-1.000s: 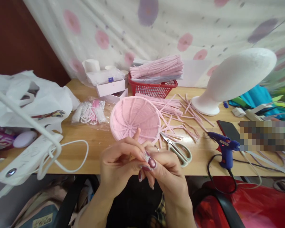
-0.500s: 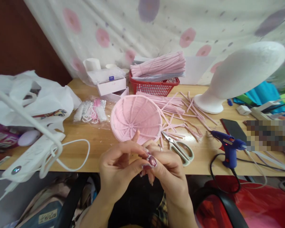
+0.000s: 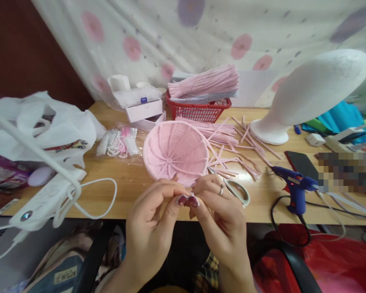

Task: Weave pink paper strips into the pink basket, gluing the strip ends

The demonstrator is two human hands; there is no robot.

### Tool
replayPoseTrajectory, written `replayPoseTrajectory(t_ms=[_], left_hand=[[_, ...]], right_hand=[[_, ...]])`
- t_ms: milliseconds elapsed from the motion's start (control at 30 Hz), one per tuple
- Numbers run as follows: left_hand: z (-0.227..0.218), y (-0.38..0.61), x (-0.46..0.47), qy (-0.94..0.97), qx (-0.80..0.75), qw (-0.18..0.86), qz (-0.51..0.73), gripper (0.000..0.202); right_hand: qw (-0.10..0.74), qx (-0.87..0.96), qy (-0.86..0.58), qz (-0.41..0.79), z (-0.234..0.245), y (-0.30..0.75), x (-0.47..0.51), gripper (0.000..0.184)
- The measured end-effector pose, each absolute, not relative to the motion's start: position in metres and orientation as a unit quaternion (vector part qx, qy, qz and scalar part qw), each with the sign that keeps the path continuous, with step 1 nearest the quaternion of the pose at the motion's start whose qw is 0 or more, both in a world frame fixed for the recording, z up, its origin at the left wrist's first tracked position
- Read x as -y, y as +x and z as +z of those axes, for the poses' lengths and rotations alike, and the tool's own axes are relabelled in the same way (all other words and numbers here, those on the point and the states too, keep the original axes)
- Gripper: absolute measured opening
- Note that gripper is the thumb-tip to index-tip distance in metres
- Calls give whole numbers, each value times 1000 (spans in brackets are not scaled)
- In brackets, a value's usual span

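Observation:
My left hand [image 3: 154, 217] and my right hand [image 3: 221, 215] meet in front of the table's near edge, thumb tips side by side. Both are closed in a pinch; whatever lies between the fingertips is too small and too covered to make out. A ring shows on a finger of the right hand. Just beyond the fingertips lies a pink ribbed bowl [image 3: 178, 150], its open side facing me. Scissors with pale green handles [image 3: 239, 191] rest to the right of the bowl, partly hidden behind my right hand.
Pink pipe cleaners [image 3: 222, 132] lie loose behind and right of the bowl; more fill a red basket [image 3: 198, 110]. A blue glue gun [image 3: 295, 185] with its cord and a white foam head [image 3: 311, 89] stand right. Bagged beads [image 3: 120, 142] and a white power strip [image 3: 45, 199] are left.
My thumbs have come together, tip beside tip, and the fingers are pinched more evenly. My right hand now covers more of the scissors. The view has shifted slightly.

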State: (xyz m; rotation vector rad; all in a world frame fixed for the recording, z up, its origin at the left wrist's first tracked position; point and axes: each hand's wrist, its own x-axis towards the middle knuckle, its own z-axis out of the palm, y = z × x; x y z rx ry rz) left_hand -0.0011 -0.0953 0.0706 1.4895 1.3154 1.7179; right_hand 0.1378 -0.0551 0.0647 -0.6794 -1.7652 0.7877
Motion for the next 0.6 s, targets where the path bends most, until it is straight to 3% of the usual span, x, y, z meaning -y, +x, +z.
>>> replayPoseTrajectory(t_ms=[267, 600], left_hand=[[70, 5, 96, 534, -495, 258, 635, 17], [63, 10, 100, 420, -446, 426, 666, 16]], right_hand=[[513, 751, -291, 298, 63, 141, 55, 27], [536, 754, -288, 248, 63, 134, 57, 26]])
